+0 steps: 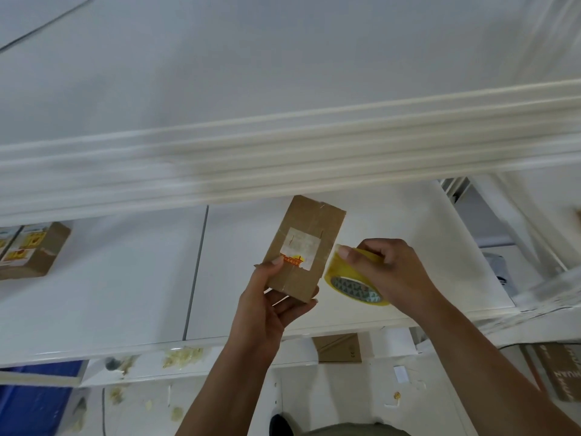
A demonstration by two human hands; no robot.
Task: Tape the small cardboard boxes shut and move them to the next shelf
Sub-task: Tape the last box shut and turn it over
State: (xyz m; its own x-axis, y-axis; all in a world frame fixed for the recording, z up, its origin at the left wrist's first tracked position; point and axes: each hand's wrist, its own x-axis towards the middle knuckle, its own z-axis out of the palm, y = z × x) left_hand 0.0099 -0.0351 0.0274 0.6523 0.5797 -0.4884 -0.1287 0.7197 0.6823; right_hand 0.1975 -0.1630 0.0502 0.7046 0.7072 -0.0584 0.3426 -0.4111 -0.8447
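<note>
A small brown cardboard box [309,234] with a white label and orange print is held up in front of the white shelf [125,278]. My left hand [273,306] grips its near end, thumb on the top face and fingers underneath. Just right of the box, my right hand [386,272] holds a roll of yellow tape [352,286], with thumb and fingers pinched at the roll's upper edge beside the box's right side. Whether a strip of tape runs to the box cannot be told.
Another brown box [34,250] with yellow-and-red labels sits at the shelf's far left. A blurred white shelf beam [283,158] crosses above. Below the shelf edge lie flat cardboard [338,347], a lettered carton [562,372] at right, and something blue [34,404] at lower left.
</note>
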